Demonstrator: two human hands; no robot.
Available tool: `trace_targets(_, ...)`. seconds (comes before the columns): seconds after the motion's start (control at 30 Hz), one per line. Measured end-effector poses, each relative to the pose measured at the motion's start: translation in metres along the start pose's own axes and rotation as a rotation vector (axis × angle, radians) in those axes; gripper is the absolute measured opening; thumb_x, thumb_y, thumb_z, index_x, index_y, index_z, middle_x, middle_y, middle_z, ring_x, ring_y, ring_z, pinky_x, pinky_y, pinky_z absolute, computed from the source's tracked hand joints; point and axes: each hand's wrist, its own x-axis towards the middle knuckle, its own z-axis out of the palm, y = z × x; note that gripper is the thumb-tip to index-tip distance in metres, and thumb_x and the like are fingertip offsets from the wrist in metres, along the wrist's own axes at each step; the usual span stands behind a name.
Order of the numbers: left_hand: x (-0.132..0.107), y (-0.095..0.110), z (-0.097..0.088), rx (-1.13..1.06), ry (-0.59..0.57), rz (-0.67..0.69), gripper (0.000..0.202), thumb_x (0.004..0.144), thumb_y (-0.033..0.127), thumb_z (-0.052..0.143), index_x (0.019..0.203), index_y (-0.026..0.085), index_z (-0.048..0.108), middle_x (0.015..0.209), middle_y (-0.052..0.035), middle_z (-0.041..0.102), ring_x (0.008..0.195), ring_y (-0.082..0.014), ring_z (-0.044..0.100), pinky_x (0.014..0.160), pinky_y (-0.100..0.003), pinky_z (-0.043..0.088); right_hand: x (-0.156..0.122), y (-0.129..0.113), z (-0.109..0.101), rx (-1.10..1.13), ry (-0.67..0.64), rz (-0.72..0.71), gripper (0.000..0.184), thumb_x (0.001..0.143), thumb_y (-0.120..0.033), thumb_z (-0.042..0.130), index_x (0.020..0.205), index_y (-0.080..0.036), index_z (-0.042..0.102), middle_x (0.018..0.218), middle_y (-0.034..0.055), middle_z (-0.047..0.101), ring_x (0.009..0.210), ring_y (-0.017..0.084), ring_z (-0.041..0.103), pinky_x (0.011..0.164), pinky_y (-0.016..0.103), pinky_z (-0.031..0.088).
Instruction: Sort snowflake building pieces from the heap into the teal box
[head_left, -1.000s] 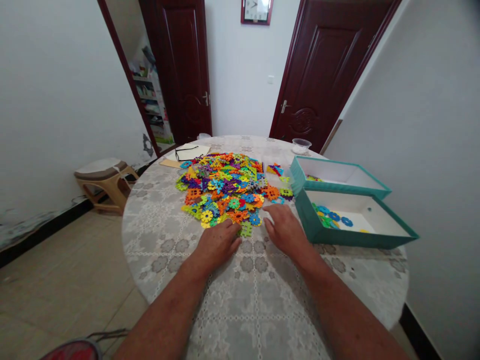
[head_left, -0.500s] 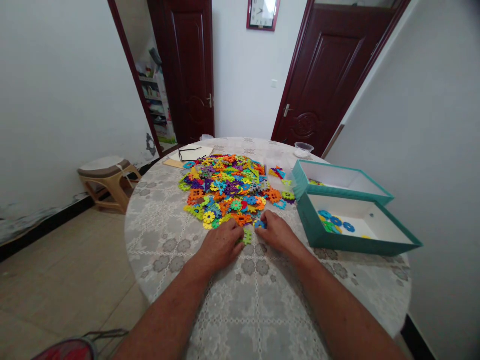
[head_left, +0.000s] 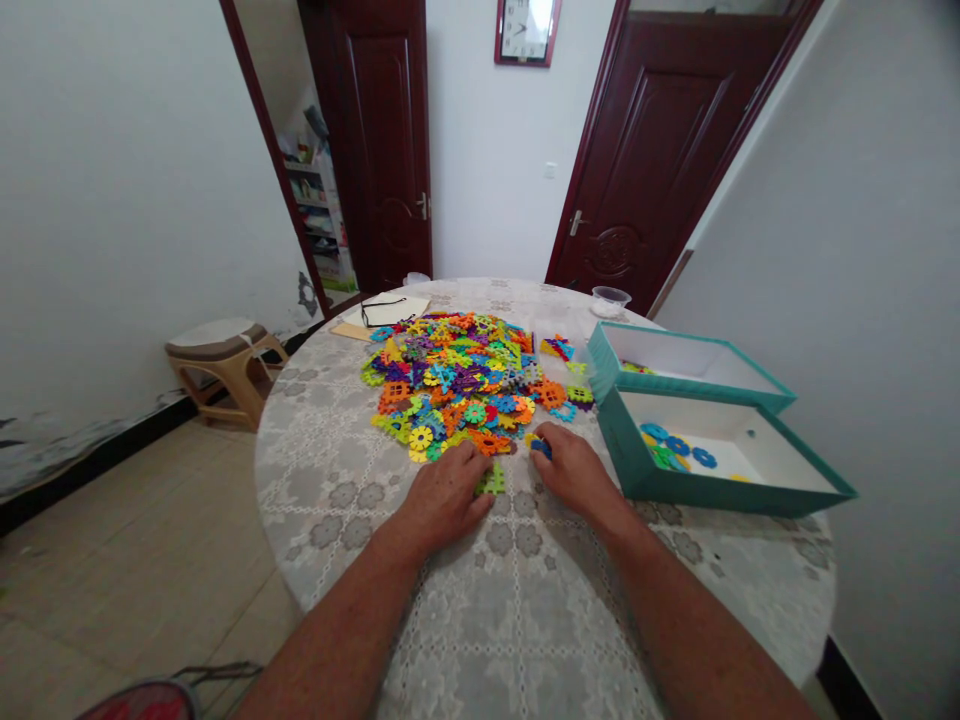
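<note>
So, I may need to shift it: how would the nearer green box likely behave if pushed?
The nearer green box would probably slide rather than tip, being low and wide on the tablecloth. It's likely light, with only scattered flat pieces showing inside. Its thin, straight walls look fairly stiff.

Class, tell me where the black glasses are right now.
In the head view, the glasses lie on a pale sheet near the table's far left edge, just past the pile of colourful pieces.
</note>
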Motion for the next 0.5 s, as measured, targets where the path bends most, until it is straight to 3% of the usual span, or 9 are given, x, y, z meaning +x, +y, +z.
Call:
trace_targets(0.1, 0.001, 0.002, -0.001, 0.029, -0.001, 0.006, 0.023, 0.093, 0.034, 0.067, 0.114, 0.024, 0.062, 0.121, -0.0086, 0.061, 0.111, -0.0251, 0.061, 0.087, -0.035, 0.052, -0.003, 0.010, -0.024, -0.070, 0.315, -0.042, 0.031, 0.096, -0.024, 0.050, 0.124, -0.017, 0.063, 0.120, 0.0161, 0.070, 0.110, 0.029, 0.062, 0.095, 0.038, 0.046)
trace_targets(0.23, 0.005, 0.001, 0.004, 0.072, -0.041, 0.050, 0.010, 0.097, 0.030, 0.064, 0.101, 0.022, 0.065, 0.112, -0.0076, 0.064, 0.103, -0.0235, 0.064, 0.081, -0.033, 0.052, -0.009, 0.039, -0.058, -0.255, 0.604, 0.071, 0.032, 0.097, -0.025, 0.049, 0.122, -0.014, 0.065, 0.111, 0.0175, 0.070, 0.105, 0.032, 0.063, 0.094, 0.044, 0.047)
trace_targets(0.37, 0.010, -0.004, 0.013, 0.082, 0.004, 0.078, 0.009, 0.101, 0.027, 0.059, 0.097, 0.021, 0.066, 0.104, -0.0064, 0.067, 0.097, -0.0218, 0.064, 0.080, -0.032, 0.051, -0.013, 0.066, -0.076, -0.382, 0.725, 0.295, 0.032, 0.094, -0.026, 0.051, 0.118, -0.014, 0.069, 0.104, 0.0189, 0.068, 0.100, 0.035, 0.061, 0.086, 0.049, 0.047)
trace_targets(0.43, 0.011, -0.007, 0.016, 0.063, 0.081, 0.084, 0.012, 0.103, 0.026, 0.056, 0.098, 0.021, 0.065, 0.101, -0.0061, 0.067, 0.095, -0.0212, 0.064, 0.080, -0.031, 0.051, -0.012, 0.068, -0.078, -0.347, 0.773, 0.274, 0.034, 0.093, -0.026, 0.053, 0.120, -0.013, 0.069, 0.110, 0.0207, 0.067, 0.106, 0.037, 0.060, 0.090, 0.052, 0.047)
trace_targets(0.5, 0.012, -0.009, 0.018, 0.010, 0.192, 0.086, 0.018, 0.106, 0.025, 0.049, 0.098, 0.020, 0.065, 0.098, -0.0057, 0.066, 0.092, -0.0205, 0.064, 0.079, -0.031, 0.052, -0.010, 0.059, -0.073, -0.225, 0.754, 0.148, 0.032, 0.093, -0.025, 0.052, 0.119, -0.014, 0.068, 0.113, 0.0198, 0.068, 0.111, 0.035, 0.060, 0.096, 0.053, 0.048)
